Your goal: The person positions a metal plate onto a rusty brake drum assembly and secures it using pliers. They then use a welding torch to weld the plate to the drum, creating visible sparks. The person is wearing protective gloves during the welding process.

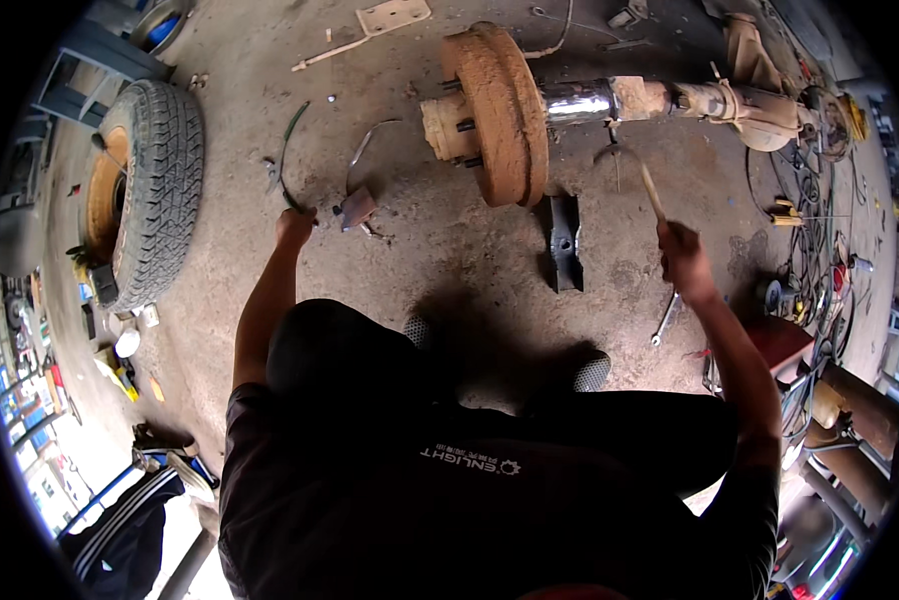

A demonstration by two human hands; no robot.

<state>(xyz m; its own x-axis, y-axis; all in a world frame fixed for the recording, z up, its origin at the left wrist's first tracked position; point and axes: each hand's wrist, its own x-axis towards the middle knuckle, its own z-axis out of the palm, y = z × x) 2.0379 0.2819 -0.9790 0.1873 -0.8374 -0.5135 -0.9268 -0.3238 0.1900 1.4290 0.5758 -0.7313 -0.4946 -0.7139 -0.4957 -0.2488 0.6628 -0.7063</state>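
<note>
My left hand [295, 226] is closed at the lower end of a thin, curved dark green length [288, 150], which may be hose or strip. My right hand [684, 257] is wrapped around a tool's pale wooden handle [653, 193]; its dark, curved head end is too blurred to tell the kind. Ahead, between my hands, a rusty brake drum [515, 115] sits on the end of an axle [642, 99], which has a shiny dark section beside the drum. Just right of my left hand lies a small brownish block [358, 207]. A wrench [664, 322] rests on the floor below my right hand.
A tyre on a rusty rim [162, 195] stands at left. Below the drum lies a dark metal channel piece [566, 243]. Hoses and cables [825, 260] tangle along the right side. A flat metal plate [394, 14] lies on the concrete floor at the far edge.
</note>
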